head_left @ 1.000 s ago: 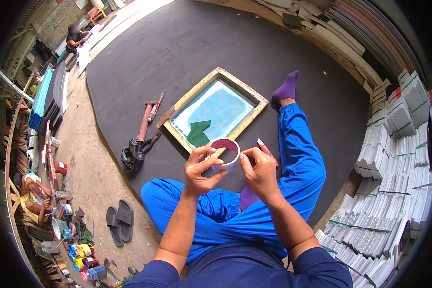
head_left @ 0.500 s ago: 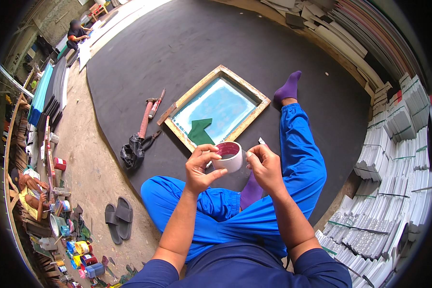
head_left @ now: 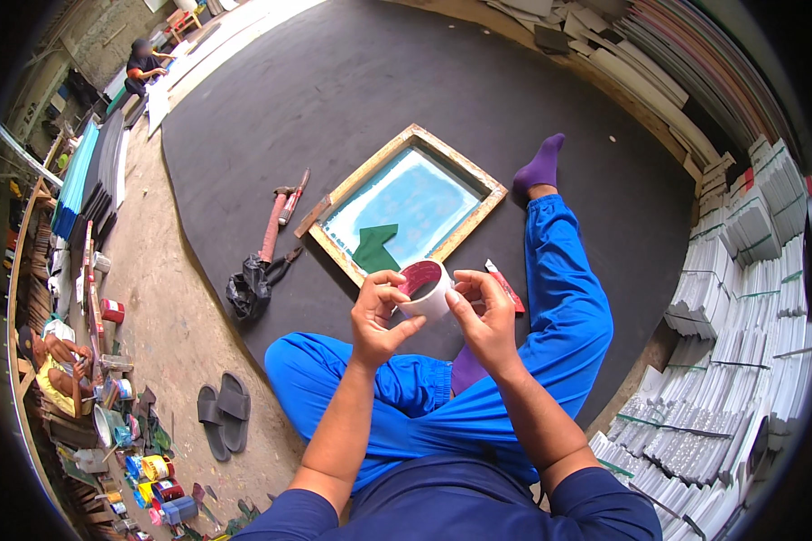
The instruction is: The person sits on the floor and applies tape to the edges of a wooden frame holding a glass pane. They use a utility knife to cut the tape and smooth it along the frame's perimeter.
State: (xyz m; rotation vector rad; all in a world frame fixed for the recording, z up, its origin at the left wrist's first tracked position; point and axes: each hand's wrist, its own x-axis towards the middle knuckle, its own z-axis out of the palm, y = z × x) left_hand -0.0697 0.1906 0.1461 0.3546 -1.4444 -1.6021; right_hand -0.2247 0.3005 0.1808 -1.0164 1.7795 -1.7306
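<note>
A roll of white tape (head_left: 433, 305) with a dark red inner core is up in front of me, over my lap. My left hand (head_left: 376, 320) grips it from the left, its fingers at the rim and the thumb below. From the other side my right hand (head_left: 487, 317) pinches the roll's right edge, thumb against the tape. Just beyond my hands a wooden-framed screen (head_left: 460, 236) with a blue mesh lies on the black mat. A green angular cut piece (head_left: 376, 250) rests on its lower left part.
Left of the frame lie a red-handled hammer (head_left: 272, 230), a red-and-white pen-like tool (head_left: 294, 198) and a black plastic bag (head_left: 249, 288). A red, white-tipped object (head_left: 507, 287) sits by my right leg. Bundled white stacks (head_left: 695, 397) line the right; sandals (head_left: 234, 410) and paint cans (head_left: 158, 466) are left.
My right hand has come left and up against the tape roll, uncovering the red object behind it. The roll has turned slightly in my left hand.
</note>
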